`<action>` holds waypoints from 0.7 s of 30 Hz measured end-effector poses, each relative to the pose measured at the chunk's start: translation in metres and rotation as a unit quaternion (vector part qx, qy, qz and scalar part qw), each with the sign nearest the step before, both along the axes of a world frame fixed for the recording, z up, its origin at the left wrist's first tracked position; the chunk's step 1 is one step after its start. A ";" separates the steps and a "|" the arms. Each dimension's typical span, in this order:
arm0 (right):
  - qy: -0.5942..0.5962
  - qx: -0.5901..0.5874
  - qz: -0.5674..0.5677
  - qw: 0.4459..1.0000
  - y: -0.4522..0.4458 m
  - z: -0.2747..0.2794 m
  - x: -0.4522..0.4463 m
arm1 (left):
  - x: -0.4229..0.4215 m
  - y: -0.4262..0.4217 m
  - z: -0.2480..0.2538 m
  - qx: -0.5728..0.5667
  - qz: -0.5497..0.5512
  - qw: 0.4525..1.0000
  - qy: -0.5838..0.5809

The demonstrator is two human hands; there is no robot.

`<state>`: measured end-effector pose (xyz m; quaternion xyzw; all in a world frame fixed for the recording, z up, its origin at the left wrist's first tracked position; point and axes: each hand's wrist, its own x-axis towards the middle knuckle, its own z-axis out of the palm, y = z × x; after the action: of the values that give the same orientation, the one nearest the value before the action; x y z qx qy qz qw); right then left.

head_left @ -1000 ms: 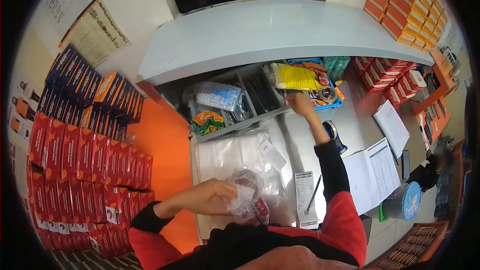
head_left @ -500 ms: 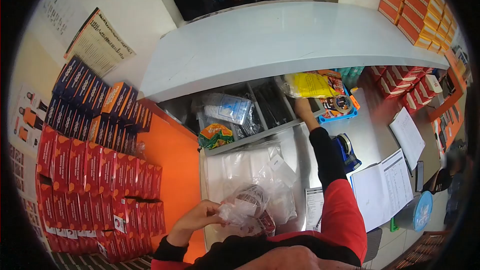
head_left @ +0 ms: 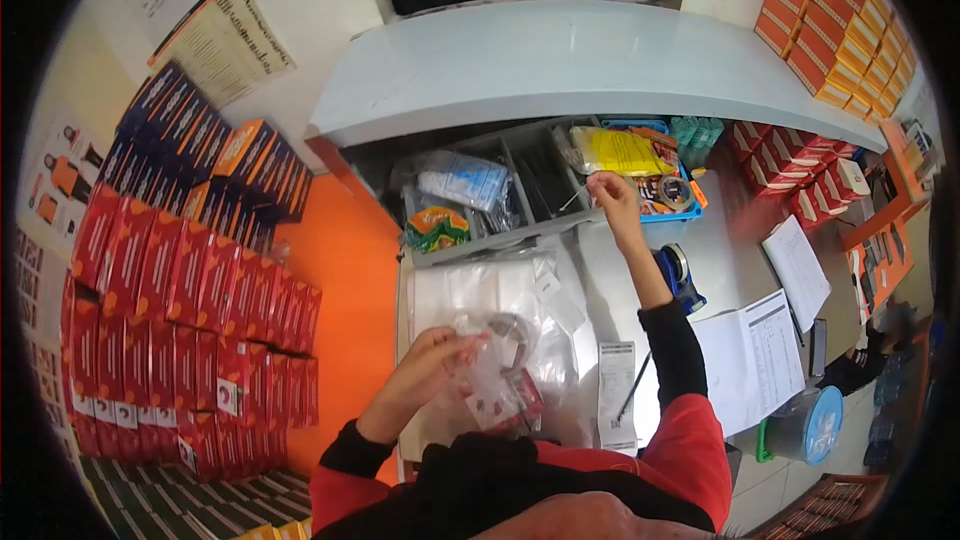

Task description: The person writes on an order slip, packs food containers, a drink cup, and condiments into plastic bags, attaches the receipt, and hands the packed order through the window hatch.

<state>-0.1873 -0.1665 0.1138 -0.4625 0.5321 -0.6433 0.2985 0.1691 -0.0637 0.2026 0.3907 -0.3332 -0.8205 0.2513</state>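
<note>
My left hand (head_left: 432,364) is closed around the gathered neck of a clear plastic bag (head_left: 478,372). Through the film a round clear-looking container and a red packet (head_left: 524,390) show at the front of the counter. Raised over the front edge of the grey divided tray (head_left: 545,236), my right hand (head_left: 614,202) has its fingertips pinched together. What seems to be a thin pale strip (head_left: 572,202) sticks out from them, too fine to name surely. Just behind that hand lies a yellow plastic pack (head_left: 628,152).
Flat clear bags (head_left: 465,290) lie beneath the held bag. To the right are a blue tape dispenser (head_left: 681,275), a printed slip (head_left: 616,390) with a pen, and an open notebook (head_left: 745,355). Red boxes (head_left: 190,290) are stacked at left; a white shelf (head_left: 560,55) overhangs the tray.
My right hand has come back out of the tray, from beside the yellow pack, with its fingers pinched. My left hand still grips the bag's neck, slightly higher in view. The camera view has shifted.
</note>
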 end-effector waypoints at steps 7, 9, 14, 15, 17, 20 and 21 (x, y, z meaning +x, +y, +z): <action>-0.203 0.107 0.234 0.945 0.140 0.082 0.127 | -0.007 0.020 -0.012 -0.104 0.054 0.993 0.001; -0.181 0.118 0.228 0.949 0.159 0.080 0.146 | -0.007 0.026 -0.009 -0.117 0.043 0.992 -0.015; -0.154 0.119 0.198 0.961 0.188 0.073 0.178 | -0.004 0.038 -0.003 -0.130 -0.001 0.991 -0.025; -0.131 0.115 0.189 0.966 0.192 0.070 0.185 | -0.004 0.039 -0.009 -0.150 0.003 0.988 -0.029; -0.074 0.096 0.157 0.980 0.199 0.065 0.197 | -0.006 0.037 -0.023 -0.192 0.011 0.981 -0.037; -0.075 0.126 0.154 0.977 0.215 0.057 0.207 | -0.008 0.039 -0.001 -0.235 -0.014 0.968 -0.087; -0.093 0.145 0.159 0.972 0.220 0.050 0.208 | -0.008 0.038 -0.003 -0.256 -0.026 0.962 -0.095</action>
<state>0.0205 0.0540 0.1635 -0.4311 0.5088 -0.5439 0.5094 0.1615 -0.0261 0.1998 0.3804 -0.5644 -0.6733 0.2889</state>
